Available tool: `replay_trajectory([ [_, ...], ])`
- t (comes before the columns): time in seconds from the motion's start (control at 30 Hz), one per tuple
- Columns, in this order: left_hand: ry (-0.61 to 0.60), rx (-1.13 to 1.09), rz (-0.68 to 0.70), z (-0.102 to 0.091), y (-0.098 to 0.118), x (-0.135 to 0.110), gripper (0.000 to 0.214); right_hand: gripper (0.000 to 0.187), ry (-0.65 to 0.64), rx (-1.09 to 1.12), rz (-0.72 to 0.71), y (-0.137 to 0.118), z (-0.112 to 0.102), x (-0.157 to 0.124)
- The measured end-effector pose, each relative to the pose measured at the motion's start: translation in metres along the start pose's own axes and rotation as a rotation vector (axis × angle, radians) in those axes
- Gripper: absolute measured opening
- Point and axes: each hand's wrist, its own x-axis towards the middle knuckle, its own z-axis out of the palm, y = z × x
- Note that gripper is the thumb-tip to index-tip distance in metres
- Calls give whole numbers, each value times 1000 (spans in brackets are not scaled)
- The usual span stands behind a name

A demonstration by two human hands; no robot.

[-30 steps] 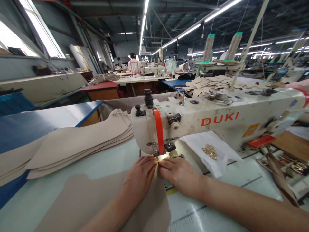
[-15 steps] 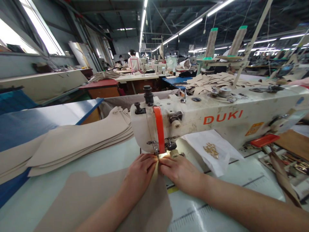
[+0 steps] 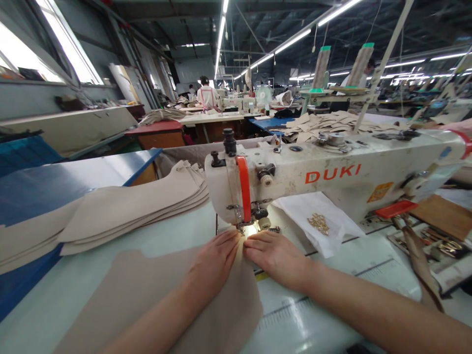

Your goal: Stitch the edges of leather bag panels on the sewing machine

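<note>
Worth checking how the beige piece (image 3: 155, 280) sits relative to the hands here. Lies mostly flat on the desk (image 3: 282, 327), spread to the left and toward the camera, with just a narrow bit reaching up to the lit spot below the head of the sewing machine (image 3: 287, 172). Runs out of view at the bottom, so hard to be sure of the long axis; seems to slant from the needle area down to the near left. Puts the left hand (image 3: 216, 258) closest to the bulk, wrist and forearm right above it, versus the right hand (image 3: 275, 258) only at the right-hand edge, with bare desk below that wrist. Narrow grip on both sides, fingertips drawn in on the beige piece just in front of the machine head, nearly meeting with only a small raised fold in between. Can't make out the needle or the exact finger contact. Would call the left hand better placed for swinging the bulk, the right for steadying the edge. Also worth noting: stack of cut pieces (image 3: 129, 206) off to the left, white sheet with gold bits (image 3: 319, 223) beyond the right hand.
</note>
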Motion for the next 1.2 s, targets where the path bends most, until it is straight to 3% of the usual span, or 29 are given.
replay_trajectory([
  [0.37, -15, -8, 47, 3, -6, -1, 32, 10, -83, -6, 2, 1, -5, 5],
  [1.2, -3, 47, 33, 3, -6, 3, 35, 8, -64, -13, 24, 1, -3, 5],
])
